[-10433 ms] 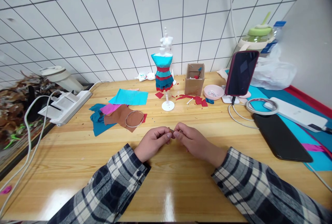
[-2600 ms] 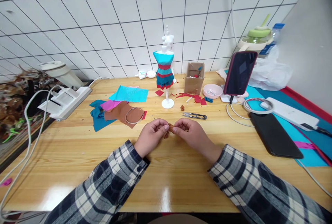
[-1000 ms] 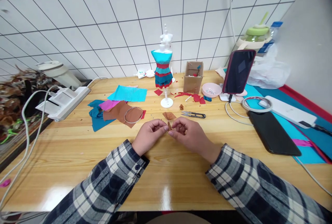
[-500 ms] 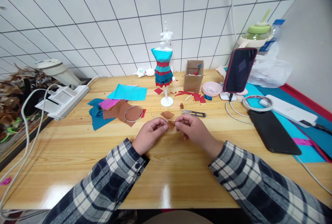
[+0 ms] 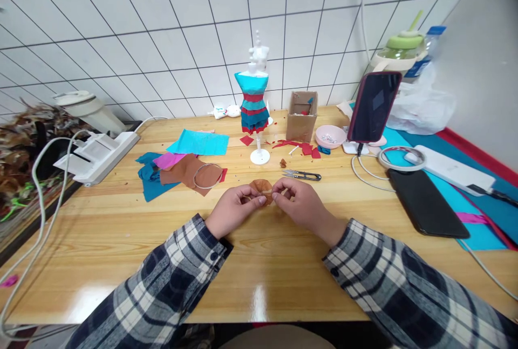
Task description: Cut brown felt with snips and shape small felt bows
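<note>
Between my two hands is a small piece of thin brown crepe paper, spread in a rounded, pleated shape. My left hand pinches its left side with thumb and fingers. At its right side, my right hand pinches it too; the fingertips partly hide the paper. Just beyond my right hand lie thread snips with black handles. A small brown scrap rests near their blades. Farther back stands a white mini dress form wearing a layered turquoise, red and teal paper dress.
To the left lie brown paper, a thin ring, turquoise paper and a power strip. Behind are a cardboard box and a pink bowl. On the right, a propped phone and a black phone.
The brown paper has gone from two separate fan shapes, bow-like, to one rounder spread shape. My hands have drawn slightly closer together, still pinching it.
</note>
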Tool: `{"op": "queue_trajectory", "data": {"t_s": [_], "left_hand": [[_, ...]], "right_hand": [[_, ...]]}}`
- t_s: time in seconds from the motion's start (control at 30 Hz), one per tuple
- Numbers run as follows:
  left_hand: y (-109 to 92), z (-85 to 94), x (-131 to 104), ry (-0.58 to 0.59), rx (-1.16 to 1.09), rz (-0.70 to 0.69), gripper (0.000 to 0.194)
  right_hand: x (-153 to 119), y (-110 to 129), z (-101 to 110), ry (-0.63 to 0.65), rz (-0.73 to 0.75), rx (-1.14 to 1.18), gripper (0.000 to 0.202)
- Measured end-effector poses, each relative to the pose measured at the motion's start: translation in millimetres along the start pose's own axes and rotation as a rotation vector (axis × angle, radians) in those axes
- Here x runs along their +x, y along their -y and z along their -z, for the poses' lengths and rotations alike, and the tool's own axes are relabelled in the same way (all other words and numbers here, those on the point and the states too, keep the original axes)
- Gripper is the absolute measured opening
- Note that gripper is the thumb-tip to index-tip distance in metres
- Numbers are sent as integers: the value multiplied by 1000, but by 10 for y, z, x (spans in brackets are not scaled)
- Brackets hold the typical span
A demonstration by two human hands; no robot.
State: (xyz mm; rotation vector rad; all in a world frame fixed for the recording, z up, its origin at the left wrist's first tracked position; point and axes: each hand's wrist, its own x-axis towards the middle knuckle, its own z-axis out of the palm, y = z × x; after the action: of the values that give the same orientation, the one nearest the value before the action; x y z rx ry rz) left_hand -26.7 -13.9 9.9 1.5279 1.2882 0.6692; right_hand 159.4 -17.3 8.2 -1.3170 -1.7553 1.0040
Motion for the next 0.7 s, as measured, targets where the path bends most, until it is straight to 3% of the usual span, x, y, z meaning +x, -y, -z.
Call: {"op": "queue_trajectory", "data": {"t_s": [0.33, 0.43, 0.57, 0.7], "left_hand": [[-64, 34, 3, 100, 12, -62, 27], [-64, 38, 9, 70, 64, -79, 28], [-41, 27, 15, 53, 67, -83, 28], [-22, 19, 14, 106, 40, -74, 28]], "right_hand": [[52, -83, 17, 61, -72, -36, 8], [50, -75, 22, 71, -86, 37, 6], [42, -43, 20, 136, -101, 216, 21], [67, -82, 11, 112, -105, 195, 19]]}}
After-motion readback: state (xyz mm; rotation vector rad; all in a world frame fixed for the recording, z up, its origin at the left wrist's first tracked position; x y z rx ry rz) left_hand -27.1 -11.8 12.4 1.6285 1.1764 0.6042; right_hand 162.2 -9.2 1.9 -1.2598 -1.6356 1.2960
